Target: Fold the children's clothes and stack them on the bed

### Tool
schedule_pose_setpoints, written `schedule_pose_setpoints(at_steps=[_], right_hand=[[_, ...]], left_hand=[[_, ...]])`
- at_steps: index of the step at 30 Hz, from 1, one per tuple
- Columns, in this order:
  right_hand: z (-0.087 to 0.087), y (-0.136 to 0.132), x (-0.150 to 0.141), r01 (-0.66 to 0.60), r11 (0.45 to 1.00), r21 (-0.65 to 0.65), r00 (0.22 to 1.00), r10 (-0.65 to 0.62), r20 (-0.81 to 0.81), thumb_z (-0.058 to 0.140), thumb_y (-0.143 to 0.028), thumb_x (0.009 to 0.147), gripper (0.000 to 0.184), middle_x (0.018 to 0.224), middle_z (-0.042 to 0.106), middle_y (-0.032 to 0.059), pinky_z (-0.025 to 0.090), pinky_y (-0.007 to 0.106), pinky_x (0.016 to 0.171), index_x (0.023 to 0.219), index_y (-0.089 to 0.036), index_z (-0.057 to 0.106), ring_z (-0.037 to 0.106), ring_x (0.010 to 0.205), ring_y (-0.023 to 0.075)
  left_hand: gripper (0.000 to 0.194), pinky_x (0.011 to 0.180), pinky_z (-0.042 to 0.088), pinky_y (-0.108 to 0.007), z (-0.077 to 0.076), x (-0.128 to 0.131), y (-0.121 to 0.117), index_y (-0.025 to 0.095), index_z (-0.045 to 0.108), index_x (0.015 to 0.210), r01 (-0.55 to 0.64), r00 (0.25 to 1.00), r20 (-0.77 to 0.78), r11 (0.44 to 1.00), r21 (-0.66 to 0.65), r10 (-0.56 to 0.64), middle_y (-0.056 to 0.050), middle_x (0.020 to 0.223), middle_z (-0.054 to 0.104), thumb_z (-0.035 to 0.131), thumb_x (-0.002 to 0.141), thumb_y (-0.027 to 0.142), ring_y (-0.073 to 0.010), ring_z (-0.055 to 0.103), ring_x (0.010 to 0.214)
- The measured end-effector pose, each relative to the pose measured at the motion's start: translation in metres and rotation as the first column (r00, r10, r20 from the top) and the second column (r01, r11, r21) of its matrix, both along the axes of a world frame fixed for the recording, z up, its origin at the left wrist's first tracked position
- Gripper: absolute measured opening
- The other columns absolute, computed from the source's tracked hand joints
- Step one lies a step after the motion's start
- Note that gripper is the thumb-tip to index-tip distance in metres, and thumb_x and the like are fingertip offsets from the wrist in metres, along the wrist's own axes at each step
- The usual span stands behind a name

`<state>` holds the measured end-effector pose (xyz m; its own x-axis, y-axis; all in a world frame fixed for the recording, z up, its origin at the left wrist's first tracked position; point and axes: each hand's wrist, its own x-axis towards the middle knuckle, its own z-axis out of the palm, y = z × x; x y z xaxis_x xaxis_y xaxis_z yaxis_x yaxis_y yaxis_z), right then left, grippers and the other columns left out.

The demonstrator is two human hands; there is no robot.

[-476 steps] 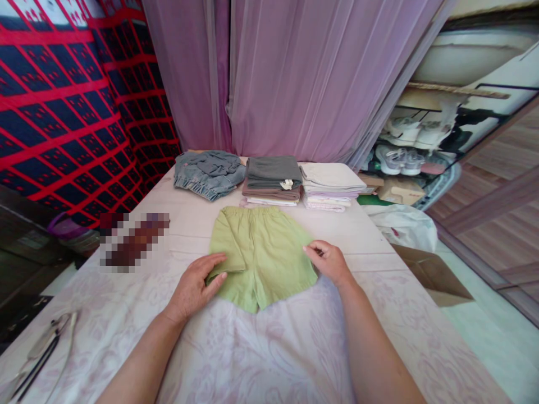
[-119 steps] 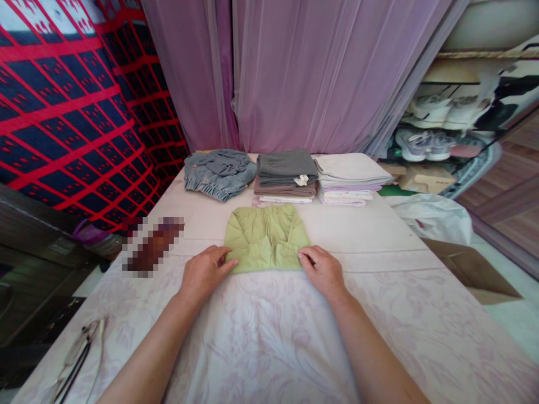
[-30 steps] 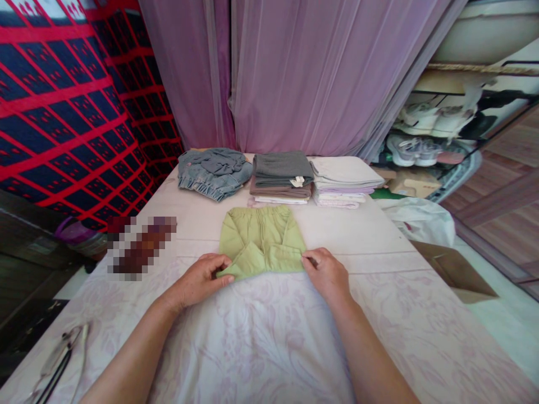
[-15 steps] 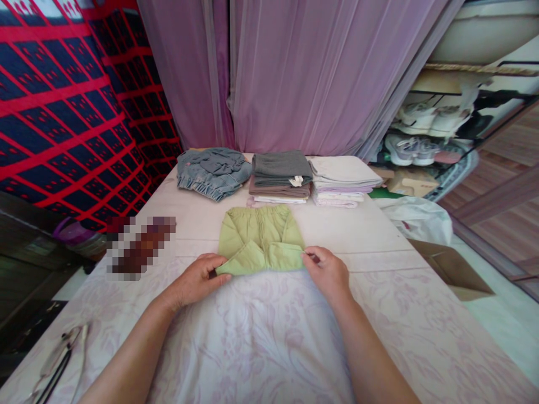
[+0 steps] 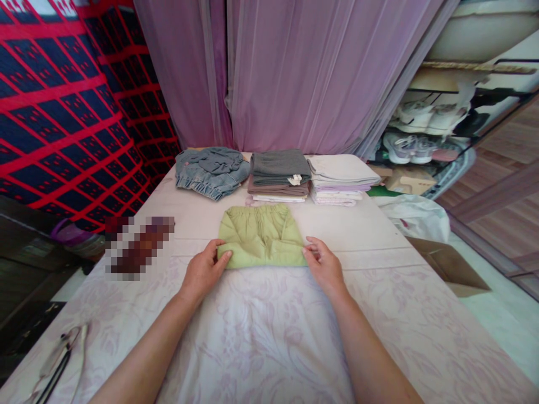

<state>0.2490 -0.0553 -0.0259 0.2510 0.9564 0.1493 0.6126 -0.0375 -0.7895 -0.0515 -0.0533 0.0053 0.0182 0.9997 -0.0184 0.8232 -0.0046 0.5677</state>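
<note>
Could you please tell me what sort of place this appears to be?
Probably a home, perhaps a bedroom: green shorts lie on a floral sheet, a purple curtain hangs behind, and sneakers are stored at the right.

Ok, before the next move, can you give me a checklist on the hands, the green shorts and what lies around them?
1. Left hand at the shorts: ok, thumb over one lower corner.
2. Right hand gripping the opposite corner: cannot tell; it is at the edge.
3. Shorts wrinkle-free: not ok, creases show.
4. White cord apart from the shorts: ok.
5. Denim bundle squared like the dark-topped stack: not ok, rounded and bunched.
</note>
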Motion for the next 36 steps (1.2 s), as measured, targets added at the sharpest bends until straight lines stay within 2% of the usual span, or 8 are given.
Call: schedule_pose_setpoints(at_steps=[4,12,15,18,23,29,33,36], right_hand=[[-0.001,-0.001,-0.005,-0.008,0.998,0.055,1.0,0.007,0.015,0.046,-0.041,0.08,0.044,0.091,0.067,0.0049,0.047,0.026,0.061,0.114,-0.017,0.058,0.059,0.063,0.0137],[0.0,-0.002,-0.001,-0.02,0.999,0.038,0.924,0.004,0.383,0.048,-0.024,0.08,0.037,0.098,0.065,0.0042,0.048,0.03,0.071,0.114,-0.022,0.062,0.061,0.079,0.0174],[0.012,-0.006,-0.009,-0.111,0.976,0.188,0.907,0.022,0.421,0.045,-0.02,0.082,0.033,0.106,0.064,0.0071,0.046,0.035,0.088,0.108,-0.022,0.065,0.058,0.099,0.0209],[0.024,-0.007,-0.027,-0.241,0.939,0.247,0.888,0.111,0.446,0.042,-0.02,0.086,0.032,0.107,0.066,0.0071,0.043,0.035,0.094,0.105,-0.023,0.067,0.057,0.103,0.0204],[0.036,0.003,-0.062,-0.396,0.913,0.102,0.813,0.297,0.5,0.047,-0.026,0.089,0.026,0.1,0.069,0.0044,0.045,0.03,0.086,0.1,-0.024,0.07,0.059,0.097,0.0187],[0.028,0.008,-0.084,-0.364,0.931,-0.041,0.755,0.32,0.573,0.052,-0.037,0.087,0.029,0.101,0.068,0.007,0.044,0.032,0.083,0.107,-0.021,0.067,0.058,0.095,0.0215],[0.021,0.009,-0.089,-0.344,0.938,-0.03,0.775,0.302,0.555,0.053,-0.035,0.086,0.033,0.104,0.068,0.0077,0.042,0.032,0.084,0.114,-0.02,0.063,0.058,0.096,0.0216],[0.025,0.014,-0.091,-0.246,0.965,-0.094,0.83,0.259,0.494,0.053,-0.032,0.084,0.031,0.093,0.07,0.0037,0.043,0.029,0.074,0.111,-0.023,0.064,0.061,0.088,0.0192]], left_hand=[[0.037,0.055,0.036,-0.026,0.002,0.002,0.0,0.024,0.049,0.12,0.011,0.998,-0.061,1.0,0.009,-0.01,0.003,0.064,0.058,0.042,0.089,0.044,-0.0186,0.06,0.063],[0.04,0.066,0.04,-0.029,0.008,0.008,0.0,0.023,0.049,0.124,-0.013,0.959,-0.282,1.0,0.018,0.017,0.001,0.069,0.062,0.048,0.088,0.04,-0.0207,0.062,0.07],[0.041,0.069,0.041,-0.03,0.007,0.008,0.0,0.023,0.05,0.123,-0.007,0.961,-0.277,0.999,0.05,0.021,0.0,0.075,0.064,0.051,0.086,0.041,-0.0207,0.062,0.074],[0.039,0.069,0.042,-0.03,0.005,0.007,-0.001,0.023,0.052,0.12,-0.003,0.964,-0.266,0.997,0.077,0.024,-0.001,0.081,0.065,0.05,0.087,0.043,-0.0205,0.062,0.077],[0.035,0.07,0.042,-0.03,0.002,0.005,-0.001,0.023,0.054,0.116,0.01,0.959,-0.283,0.995,0.099,0.018,-0.001,0.079,0.065,0.045,0.09,0.044,-0.021,0.062,0.077],[0.035,0.072,0.042,-0.031,-0.001,0.005,0.001,0.023,0.055,0.115,0.03,0.954,-0.298,0.993,0.111,0.004,-0.002,0.081,0.067,0.046,0.09,0.046,-0.0214,0.063,0.08],[0.036,0.074,0.041,-0.031,-0.001,0.007,0.002,0.023,0.055,0.115,0.045,0.949,-0.315,0.994,0.097,-0.012,-0.003,0.086,0.068,0.047,0.089,0.047,-0.0217,0.063,0.083],[0.036,0.074,0.041,-0.032,-0.001,0.007,0.003,0.023,0.056,0.113,0.052,0.948,-0.319,0.995,0.089,-0.021,-0.004,0.087,0.068,0.047,0.089,0.048,-0.0223,0.063,0.084]])
